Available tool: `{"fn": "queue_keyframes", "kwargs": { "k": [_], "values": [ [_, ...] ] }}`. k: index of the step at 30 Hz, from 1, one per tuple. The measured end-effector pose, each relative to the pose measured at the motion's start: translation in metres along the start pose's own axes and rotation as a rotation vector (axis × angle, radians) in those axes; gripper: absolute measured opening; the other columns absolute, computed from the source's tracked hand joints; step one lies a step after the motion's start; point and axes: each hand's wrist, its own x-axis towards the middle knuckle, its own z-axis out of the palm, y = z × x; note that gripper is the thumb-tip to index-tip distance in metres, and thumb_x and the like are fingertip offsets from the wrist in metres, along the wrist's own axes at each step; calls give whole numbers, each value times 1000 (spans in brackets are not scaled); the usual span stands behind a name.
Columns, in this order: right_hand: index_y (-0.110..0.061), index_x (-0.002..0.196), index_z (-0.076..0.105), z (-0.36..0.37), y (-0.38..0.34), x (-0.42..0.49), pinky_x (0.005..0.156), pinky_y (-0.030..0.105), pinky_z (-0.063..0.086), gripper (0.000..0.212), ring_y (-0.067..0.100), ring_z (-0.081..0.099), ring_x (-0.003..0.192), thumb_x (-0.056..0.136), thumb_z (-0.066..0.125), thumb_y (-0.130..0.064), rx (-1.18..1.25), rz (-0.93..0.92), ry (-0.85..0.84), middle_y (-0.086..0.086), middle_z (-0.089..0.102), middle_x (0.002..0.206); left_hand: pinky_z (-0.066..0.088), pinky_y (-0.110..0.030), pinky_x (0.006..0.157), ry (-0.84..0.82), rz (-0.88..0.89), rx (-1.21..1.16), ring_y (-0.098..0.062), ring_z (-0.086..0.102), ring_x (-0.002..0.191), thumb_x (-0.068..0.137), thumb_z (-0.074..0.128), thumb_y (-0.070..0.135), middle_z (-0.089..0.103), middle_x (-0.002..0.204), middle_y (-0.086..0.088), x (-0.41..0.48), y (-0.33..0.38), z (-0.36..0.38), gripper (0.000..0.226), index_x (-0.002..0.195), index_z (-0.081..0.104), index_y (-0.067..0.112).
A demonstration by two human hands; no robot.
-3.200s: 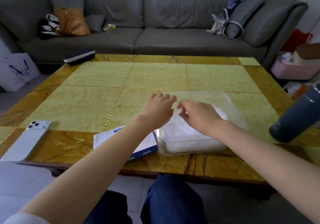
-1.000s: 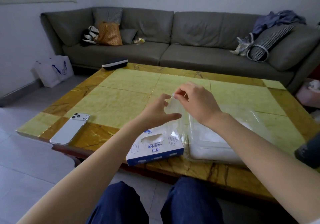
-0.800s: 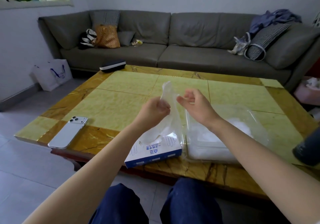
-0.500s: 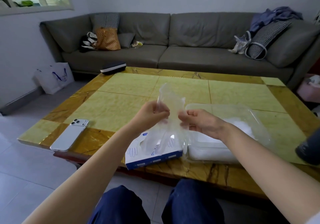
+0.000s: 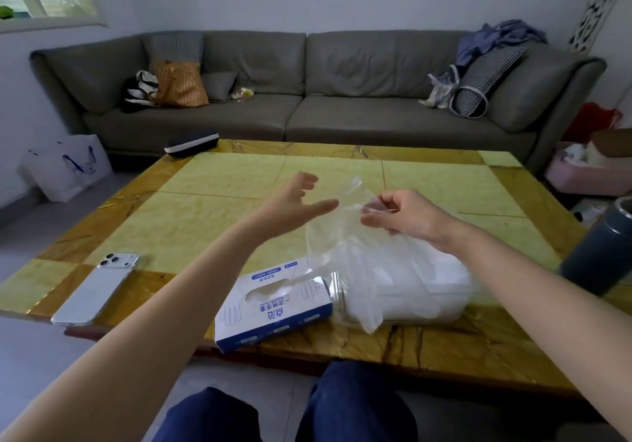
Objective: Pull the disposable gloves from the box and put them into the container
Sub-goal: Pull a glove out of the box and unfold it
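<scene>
A white and blue glove box (image 5: pixel 273 305) lies near the table's front edge, its slot facing up. Just right of it stands a clear plastic container (image 5: pixel 427 311) holding a pile of white gloves. My right hand (image 5: pixel 403 217) pinches the cuff of a clear disposable glove (image 5: pixel 335 240), which hangs down over the container's left side. My left hand (image 5: pixel 294 205) hovers to the left of the glove with fingers spread, holding nothing.
A white phone (image 5: pixel 95 287) lies at the table's front left. A dark blue bottle (image 5: pixel 602 250) stands at the right edge. A dark case (image 5: pixel 191 142) sits at the far left corner. A grey sofa (image 5: pixel 307 99) with bags runs behind the yellow table (image 5: pixel 222 198).
The glove came out of the box, held by both hands. My left hand has let go and opened, while my right hand carried the glove rightward over the container.
</scene>
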Motion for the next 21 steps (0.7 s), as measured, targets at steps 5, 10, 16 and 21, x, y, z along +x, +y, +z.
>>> {"fn": "queue_keyframes", "kwargs": {
  "k": [5, 10, 16, 21],
  "values": [
    [-26, 103, 62, -16, -2, -14, 64, 12, 44, 23, 8, 60, 88, 81, 71, -23, -149, -16, -200, -10, 65, 101, 45, -16, 80, -356, -20, 121, -13, 55, 104, 84, 68, 32, 57, 125, -5, 15, 34, 19, 59, 133, 46, 9],
    [-15, 108, 63, -41, 14, -10, 67, 9, 44, 35, 5, 58, 79, 76, 77, -14, -215, 11, -13, -10, 60, 85, 43, -13, 55, -139, 14, 11, -8, 55, 60, 85, 68, 16, 60, 70, -2, 37, 43, 34, 14, 81, 59, 6],
    [-10, 100, 67, -77, 13, 4, 60, 5, 37, 27, 2, 52, 68, 75, 75, -3, -323, -175, 491, -6, 59, 80, 33, -13, 54, 247, 238, 39, -12, 46, 65, 80, 72, 15, 51, 68, 4, 56, 75, 37, 22, 71, 52, 13],
    [-18, 88, 62, -93, 6, 1, 67, 7, 41, 28, 5, 54, 70, 77, 64, 8, -361, -491, 780, -4, 59, 78, 33, -5, 62, 429, 453, -12, -1, 46, 68, 80, 72, 14, 51, 73, 11, 51, 85, 31, 22, 76, 50, 15]
  ]
}}
